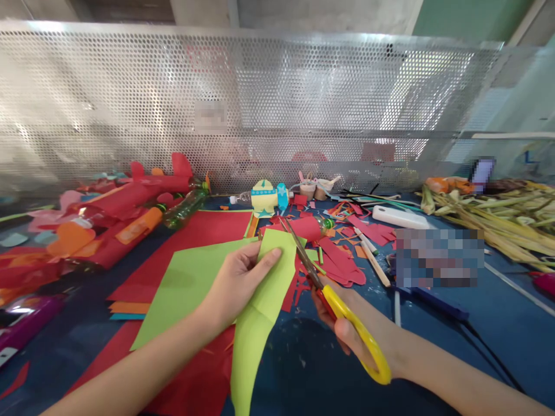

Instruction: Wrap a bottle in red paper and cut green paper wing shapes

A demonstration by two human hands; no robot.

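Note:
My left hand point(236, 281) pinches a folded piece of light green paper point(264, 306), thumb on top, and holds it above the blue table. My right hand point(347, 323) grips scissors point(321, 289) with yellow and red handles. Their blades run up along the right edge of the green piece, slightly apart. A larger green sheet point(186, 283) lies flat beneath my left hand, on top of red sheets point(203, 231).
Red paper scraps point(342, 260) litter the table's middle. Red paper-covered bottle models point(130, 202) lie at left, a small bottle plane point(264, 199) at the back. Dry plant stalks point(498, 219) are piled at right. A perforated metal screen point(260, 104) closes the far edge.

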